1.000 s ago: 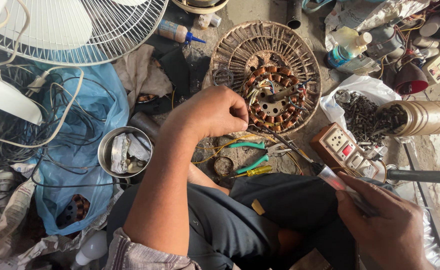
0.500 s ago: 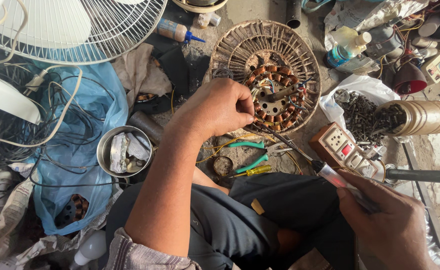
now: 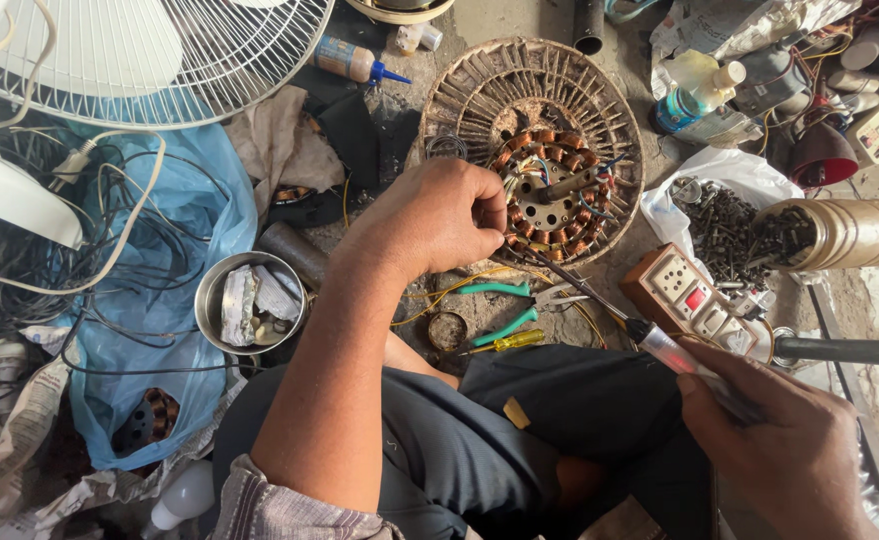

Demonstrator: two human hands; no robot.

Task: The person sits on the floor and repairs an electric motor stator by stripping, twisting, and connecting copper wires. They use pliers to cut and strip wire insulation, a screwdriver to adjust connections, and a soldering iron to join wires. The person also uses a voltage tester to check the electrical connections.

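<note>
Our fingers (image 3: 484,215) on the left hand (image 3: 429,225) are curled and pinched together at the near rim of the round, rust-brown fan motor stator with copper-coloured windings (image 3: 539,150), where they appear to grip a thin wire lead; the lead itself is too fine to confirm. We judge that the pinch keeps the lead steady against the winding so the tool tip can reach it.

Our right hand (image 3: 794,455) is closed around the handle of the long soldering iron with a red-and-clear grip (image 3: 659,345), fingers wrapped tight. The slim metal shaft runs up and left, its tip ending just beside the left fingertips. The low, slanted hold keeps the hand well apart from the joint.

The stator lies flat on the dirty concrete floor (image 3: 529,20), just ahead of our knees, windings facing up, which leaves the leads open to access from above.

Between the stator and our lap lie the green-handled pliers (image 3: 504,305) and the small yellow-handled screwdriver (image 3: 504,342), near at hand. The brown switchboard with white sockets and a red switch (image 3: 694,295) sits beside the iron; whether the iron is plugged into it we cannot tell. To the right, the white plastic bag of dark screws (image 3: 724,215) lies open. To the left sit the round steel bowl (image 3: 249,300), the blue plastic sheet with tangled black cables (image 3: 174,230) and the white wire fan guard (image 3: 199,50).
</note>
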